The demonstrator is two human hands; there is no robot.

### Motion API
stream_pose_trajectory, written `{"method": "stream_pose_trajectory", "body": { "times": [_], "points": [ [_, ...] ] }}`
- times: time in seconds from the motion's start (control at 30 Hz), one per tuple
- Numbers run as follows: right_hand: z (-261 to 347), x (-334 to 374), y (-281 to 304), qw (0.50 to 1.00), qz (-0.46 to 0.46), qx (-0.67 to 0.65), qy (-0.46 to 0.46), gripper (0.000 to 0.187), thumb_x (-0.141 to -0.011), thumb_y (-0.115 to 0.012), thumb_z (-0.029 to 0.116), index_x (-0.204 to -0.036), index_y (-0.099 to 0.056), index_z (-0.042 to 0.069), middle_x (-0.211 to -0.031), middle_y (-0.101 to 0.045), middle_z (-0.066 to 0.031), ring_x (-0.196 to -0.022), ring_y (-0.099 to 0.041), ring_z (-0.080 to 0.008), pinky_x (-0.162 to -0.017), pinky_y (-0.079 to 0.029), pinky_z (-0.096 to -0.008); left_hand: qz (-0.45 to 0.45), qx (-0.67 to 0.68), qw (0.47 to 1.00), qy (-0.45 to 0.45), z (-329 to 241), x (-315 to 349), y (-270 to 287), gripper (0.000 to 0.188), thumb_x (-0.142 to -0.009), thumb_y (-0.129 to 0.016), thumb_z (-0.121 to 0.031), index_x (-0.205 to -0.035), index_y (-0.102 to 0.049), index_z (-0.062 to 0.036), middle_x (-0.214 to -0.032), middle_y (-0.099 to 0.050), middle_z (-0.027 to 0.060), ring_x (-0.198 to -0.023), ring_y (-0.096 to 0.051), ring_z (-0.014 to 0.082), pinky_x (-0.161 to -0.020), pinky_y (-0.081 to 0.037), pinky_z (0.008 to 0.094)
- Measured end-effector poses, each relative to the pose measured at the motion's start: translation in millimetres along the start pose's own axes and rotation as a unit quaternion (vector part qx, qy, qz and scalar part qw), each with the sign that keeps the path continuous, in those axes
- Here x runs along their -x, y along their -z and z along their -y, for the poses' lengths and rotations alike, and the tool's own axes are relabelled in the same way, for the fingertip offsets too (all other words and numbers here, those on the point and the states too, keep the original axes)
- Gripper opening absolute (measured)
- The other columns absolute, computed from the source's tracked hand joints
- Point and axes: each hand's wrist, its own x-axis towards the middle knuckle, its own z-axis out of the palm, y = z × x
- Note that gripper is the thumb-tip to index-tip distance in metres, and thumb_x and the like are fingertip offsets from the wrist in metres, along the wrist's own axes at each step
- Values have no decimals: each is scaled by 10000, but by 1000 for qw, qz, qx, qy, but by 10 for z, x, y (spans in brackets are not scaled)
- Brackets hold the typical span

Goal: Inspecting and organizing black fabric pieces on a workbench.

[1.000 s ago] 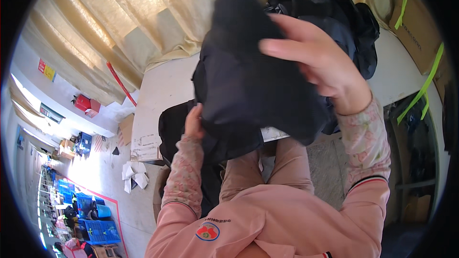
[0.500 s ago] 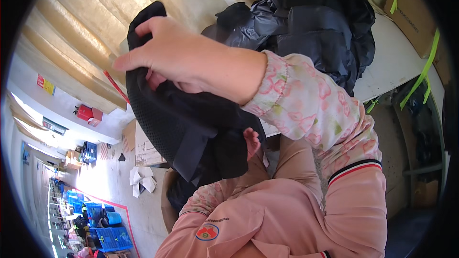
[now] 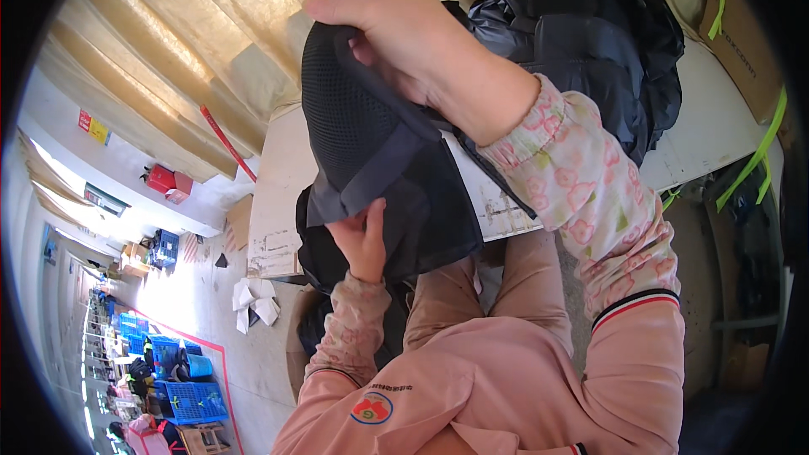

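Observation:
I hold a black garment (image 3: pixel 371 143) with a mesh lining up in front of me, over the near edge of a white table (image 3: pixel 278 194). My right hand (image 3: pixel 404 34) grips its top edge high in the view, fingers curled over the fabric. Below, my left hand (image 3: pixel 362 240) pinches the garment's lower part from underneath. A grey band runs across the fabric between both hands.
A heap of black jackets (image 3: pixel 581 42) lies on the table behind the held piece. Beige curtains (image 3: pixel 185 50) hang at the back. Cardboard with green straps (image 3: pixel 742 25) stands at right. Blue crates (image 3: pixel 177 379) and paper scraps (image 3: pixel 253 303) sit on the floor at left.
My right hand has swung from the right side across to the upper middle, turning the garment so its mesh lining faces me. My left hand stays low under the fabric.

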Motion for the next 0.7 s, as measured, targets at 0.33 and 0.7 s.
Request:
{"method": "stream_pose_trajectory", "body": {
  "times": [0.33, 0.7],
  "points": [
    [24, -126, 294, 1000, -25, -12, 13, 723, -802, -794, 63, -1339, -334, -87, -891, -596, -176, -608, -636, -226, -520, -564, -337, 102, -216, 971, 33, 649, -602, 321, 269, -1003, -611, -250, -938, -646, 8, -542, -581, 17, -544, -561, 105, -565, -427, 242],
    [-281, -384, 1560, 978, -187, -42, -78, 202, -810, -766, 73, -888, -628, -52, -753, -668, -164, -598, -665, -269, -537, -567, -416, 58, -306, 949, -57, -129, -489, 478, 150, -908, -711, -137, -926, -664, 4, -667, -598, 41, -609, -488, 97, -570, -418, 266]
  ]
}}
